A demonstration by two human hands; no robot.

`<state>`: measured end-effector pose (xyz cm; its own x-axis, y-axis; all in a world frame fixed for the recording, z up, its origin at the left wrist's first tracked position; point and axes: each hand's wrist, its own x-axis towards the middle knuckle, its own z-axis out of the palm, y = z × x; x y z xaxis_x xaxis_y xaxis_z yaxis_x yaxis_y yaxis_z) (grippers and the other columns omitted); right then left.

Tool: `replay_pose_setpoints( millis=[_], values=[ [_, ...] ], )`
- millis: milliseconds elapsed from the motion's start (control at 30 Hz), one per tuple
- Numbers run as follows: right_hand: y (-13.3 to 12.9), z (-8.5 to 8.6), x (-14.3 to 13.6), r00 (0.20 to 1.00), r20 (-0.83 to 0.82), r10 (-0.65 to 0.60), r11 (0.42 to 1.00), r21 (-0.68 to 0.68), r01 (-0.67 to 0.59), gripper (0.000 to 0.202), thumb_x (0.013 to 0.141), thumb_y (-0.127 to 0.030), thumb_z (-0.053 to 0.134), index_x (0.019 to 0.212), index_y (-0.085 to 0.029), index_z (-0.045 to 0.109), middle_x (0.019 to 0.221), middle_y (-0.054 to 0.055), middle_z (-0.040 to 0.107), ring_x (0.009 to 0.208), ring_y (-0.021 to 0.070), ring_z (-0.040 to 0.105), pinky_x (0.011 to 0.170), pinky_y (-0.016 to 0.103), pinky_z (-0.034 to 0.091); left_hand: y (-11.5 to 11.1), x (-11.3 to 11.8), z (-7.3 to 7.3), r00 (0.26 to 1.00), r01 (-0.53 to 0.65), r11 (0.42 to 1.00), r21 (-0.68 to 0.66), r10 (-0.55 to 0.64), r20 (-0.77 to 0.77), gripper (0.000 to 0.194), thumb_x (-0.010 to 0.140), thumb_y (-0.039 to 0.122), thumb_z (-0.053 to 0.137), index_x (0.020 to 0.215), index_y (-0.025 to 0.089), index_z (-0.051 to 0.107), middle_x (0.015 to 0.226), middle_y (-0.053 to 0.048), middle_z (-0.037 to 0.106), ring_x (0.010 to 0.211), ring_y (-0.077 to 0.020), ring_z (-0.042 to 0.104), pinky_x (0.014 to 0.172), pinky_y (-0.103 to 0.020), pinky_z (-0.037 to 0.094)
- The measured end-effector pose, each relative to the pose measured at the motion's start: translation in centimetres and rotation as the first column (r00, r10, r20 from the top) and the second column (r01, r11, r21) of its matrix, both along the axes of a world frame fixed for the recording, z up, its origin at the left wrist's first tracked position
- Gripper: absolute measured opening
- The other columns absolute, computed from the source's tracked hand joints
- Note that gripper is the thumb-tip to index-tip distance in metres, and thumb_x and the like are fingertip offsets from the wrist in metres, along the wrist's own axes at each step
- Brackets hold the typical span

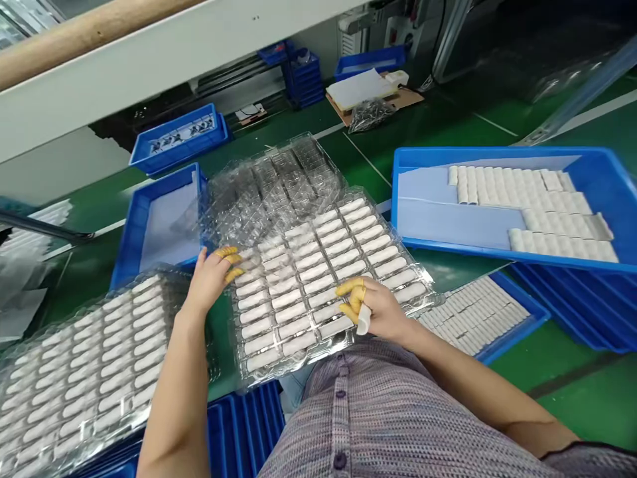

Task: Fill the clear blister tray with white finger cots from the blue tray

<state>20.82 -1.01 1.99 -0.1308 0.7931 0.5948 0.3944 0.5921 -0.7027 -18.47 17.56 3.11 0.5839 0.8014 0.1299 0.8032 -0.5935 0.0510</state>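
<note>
A clear plastic tray (311, 322) lies in front of me, its slots filled with rows of white, rounded pieces (303, 287). My left hand (212, 277), with yellow finger covers, is closed at the tray's left edge, the plastic between thumb and fingers. Over the tray's right front part is my right hand (375, 307), also in yellow finger covers. Its fingers are curled, and one white piece (364, 320) sticks out below them. Clear empty-looking plastic trays (283, 176) lie behind, overlapping the filled tray's far side.
Filled clear trays (89, 358) are stacked at left. A blue bin (448, 245) at right holds white pieces on bluish sheets; another blue bin (535, 325) with pieces stands below it. A lined blue bin (132, 229) sits behind my left hand. A beam (164, 60) crosses the back.
</note>
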Motion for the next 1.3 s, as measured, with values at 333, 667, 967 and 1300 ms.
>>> replay_pose_setpoints(
  millis=[333,667,967,1300],
  values=[
    [1.1,0.8,2.7,0.958,0.235,-0.165,0.983,-0.043,0.180,0.024,0.091,-0.017,0.072,0.080,-0.025,0.052,0.126,0.011,0.078,0.124,0.0319,0.073,0.119,0.070,0.045,-14.7,14.4,0.9,0.865,0.497,0.865,-0.070,-0.489,0.112,0.055,0.104,0.049,0.058,0.153,0.024,0.053,0.152,-0.014,0.065,0.142,-0.0281,0.061,0.131,-0.061,0.037],
    [-1.7,-2.3,6.1,0.894,0.376,-0.243,0.925,-0.187,0.330,0.021,0.080,-0.011,0.067,0.081,-0.026,0.054,0.110,0.011,0.078,0.122,0.0363,0.073,0.127,0.076,0.029,-16.0,5.3,-3.3,0.896,-0.432,0.886,-0.169,0.443,0.029,0.065,0.108,0.054,0.037,0.165,0.023,0.039,0.170,-0.026,0.040,0.156,-0.0413,0.043,0.127,-0.081,0.016],
    [1.5,-2.0,6.1,0.878,0.377,-0.295,0.882,-0.247,0.402,0.019,0.086,-0.022,0.071,0.077,-0.026,0.055,0.113,0.013,0.078,0.120,0.0394,0.073,0.128,0.077,0.023,-9.7,7.4,-1.1,0.921,-0.386,0.884,-0.265,0.384,-0.060,0.069,0.108,0.053,0.033,0.167,0.017,0.034,0.173,-0.028,0.031,0.164,-0.0389,0.030,0.128,-0.080,0.006],
    [-2.5,-3.2,6.2,0.873,0.416,-0.256,0.891,-0.249,0.380,0.022,0.090,-0.033,0.072,0.077,-0.026,0.056,0.113,0.009,0.079,0.118,0.0362,0.074,0.129,0.077,0.019,-15.2,7.4,-2.2,0.907,-0.417,0.854,-0.312,0.410,-0.091,0.073,0.108,0.059,0.032,0.169,0.019,0.030,0.174,-0.028,0.028,0.165,-0.0414,0.027,0.127,-0.080,0.006]
  ],
)
